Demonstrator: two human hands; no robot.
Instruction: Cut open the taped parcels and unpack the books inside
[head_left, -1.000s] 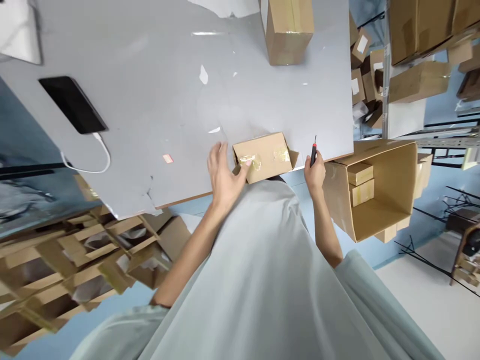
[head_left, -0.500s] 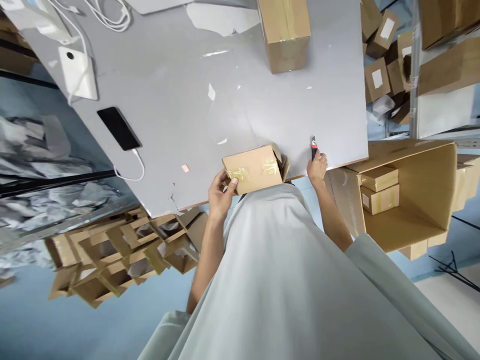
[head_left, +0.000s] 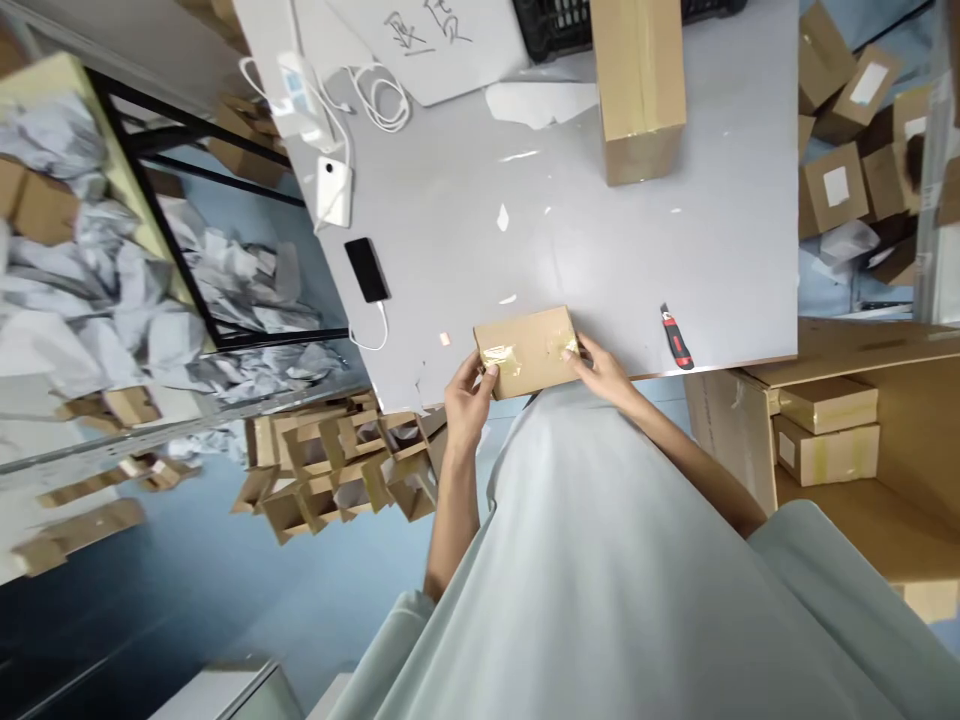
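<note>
A small taped cardboard box [head_left: 529, 350] is held between my two hands at the table's near edge. My left hand [head_left: 470, 395] grips its left end, thumb on the top face. At the right end my right hand [head_left: 596, 368] holds on, with its thumb over the shiny tape. To the right, a red and black box cutter [head_left: 676, 338] lies on the grey table [head_left: 735, 250], its metal tip pointing away from me.
Farther back stands a long taped carton [head_left: 641, 110]. A black phone [head_left: 367, 269], a white power bank [head_left: 334, 192] and cables lie at the left. Below right, a large open carton [head_left: 731, 420] holds small boxes. Opened boxes [head_left: 330, 465] sit lower left.
My right hand has let go of the box cutter, which now lies on the table, and has taken the box's right end. The view has shifted left.
</note>
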